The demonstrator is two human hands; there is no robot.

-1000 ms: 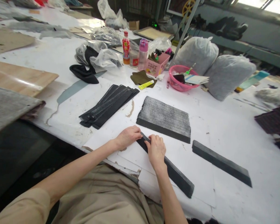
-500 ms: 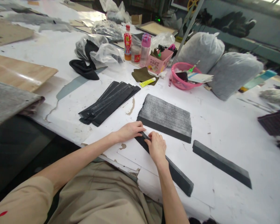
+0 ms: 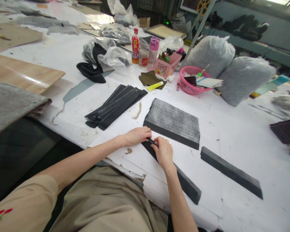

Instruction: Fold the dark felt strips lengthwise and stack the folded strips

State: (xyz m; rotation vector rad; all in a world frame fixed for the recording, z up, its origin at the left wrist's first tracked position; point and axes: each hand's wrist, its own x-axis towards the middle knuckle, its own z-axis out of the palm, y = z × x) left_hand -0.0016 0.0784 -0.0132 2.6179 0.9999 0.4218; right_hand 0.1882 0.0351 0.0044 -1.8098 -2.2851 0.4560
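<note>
Two hands (image 3: 141, 134) (image 3: 163, 150) pinch one long black strip (image 3: 187, 183).

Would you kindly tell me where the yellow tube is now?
In the head view, the yellow tube lies above centre at the near edge of the olive material, in front of the pink box and left of the pink basin.
</note>
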